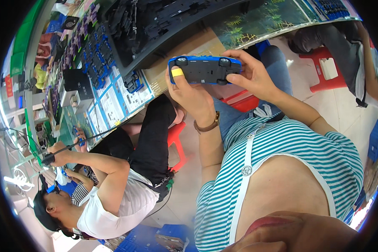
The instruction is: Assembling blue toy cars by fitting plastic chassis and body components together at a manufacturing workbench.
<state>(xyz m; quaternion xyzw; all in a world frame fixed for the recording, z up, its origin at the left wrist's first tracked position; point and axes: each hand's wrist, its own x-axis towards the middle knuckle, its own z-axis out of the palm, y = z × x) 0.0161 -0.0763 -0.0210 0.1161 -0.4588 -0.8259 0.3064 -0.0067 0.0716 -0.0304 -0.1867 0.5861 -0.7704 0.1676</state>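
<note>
A blue toy car (203, 69) is held upside down, its dark underside and black wheels facing me. My left hand (188, 95) grips its left end, the thumb wrapped in yellow tape pressing on the underside; a brown wrist strap sits below it. My right hand (250, 75) holds the right end, fingers curled over the top edge. Both forearms rise from my striped green-and-white top.
The workbench (189, 46) edge runs just behind the car, bearing a black tray (155, 29) of dark parts. On the left, rows of blue parts (92, 54) line the bench. A neighbouring person (113, 180) sits at left with a tool. Red stools (325, 69) stand on the floor.
</note>
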